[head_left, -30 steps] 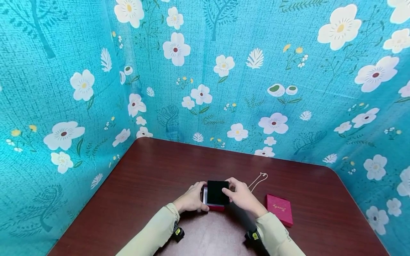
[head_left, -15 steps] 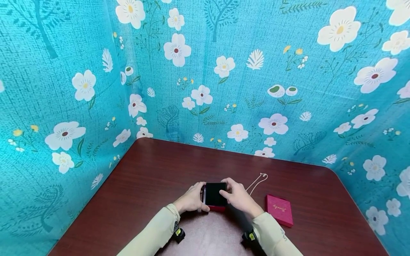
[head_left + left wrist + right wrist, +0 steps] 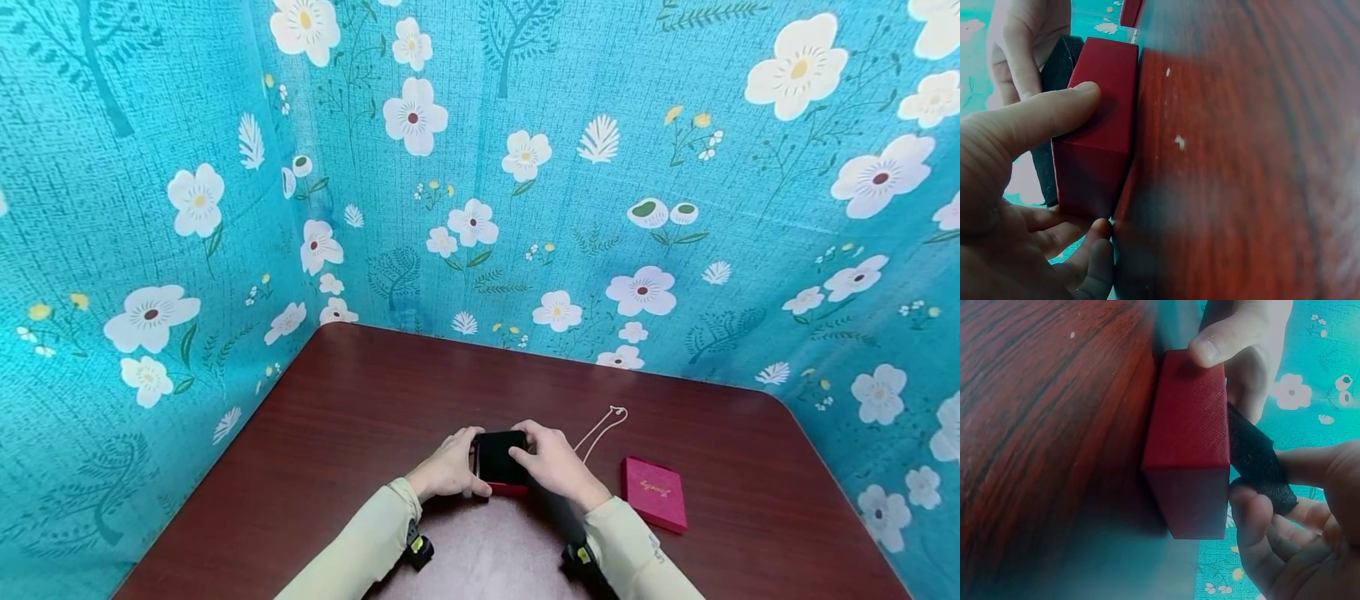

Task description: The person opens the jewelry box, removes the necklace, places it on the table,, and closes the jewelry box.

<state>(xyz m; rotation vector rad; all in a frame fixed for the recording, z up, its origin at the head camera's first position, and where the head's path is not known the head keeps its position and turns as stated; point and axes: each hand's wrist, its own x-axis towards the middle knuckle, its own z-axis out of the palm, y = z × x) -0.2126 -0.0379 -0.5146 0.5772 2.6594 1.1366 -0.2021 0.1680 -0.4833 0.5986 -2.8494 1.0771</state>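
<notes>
In the head view a small red box base (image 3: 508, 490) stands on the table, a black foam pad (image 3: 498, 455) over its opening. My left hand (image 3: 450, 467) grips the box by its left side, with the thumb on the near wall. My right hand (image 3: 558, 463) pinches the pad at its right edge. Seen from the right wrist, the pad (image 3: 1259, 456) sits tilted, one end at the box's opening and the pinched end raised outside. The left wrist view shows the thumb pressed on the red box (image 3: 1102, 134). Most of the box's inside is hidden by the pad.
A red box lid (image 3: 654, 494) with gold lettering lies on the table (image 3: 360, 392) to the right. Behind my right hand lies a thin pale necklace (image 3: 603, 427), partly hidden by the hand. Blue flowered cloth (image 3: 465, 150) hangs around the table.
My right hand has moved left and slightly down with the foam pad, which now covers more of the box's opening. The left hand and box have stayed in place.
</notes>
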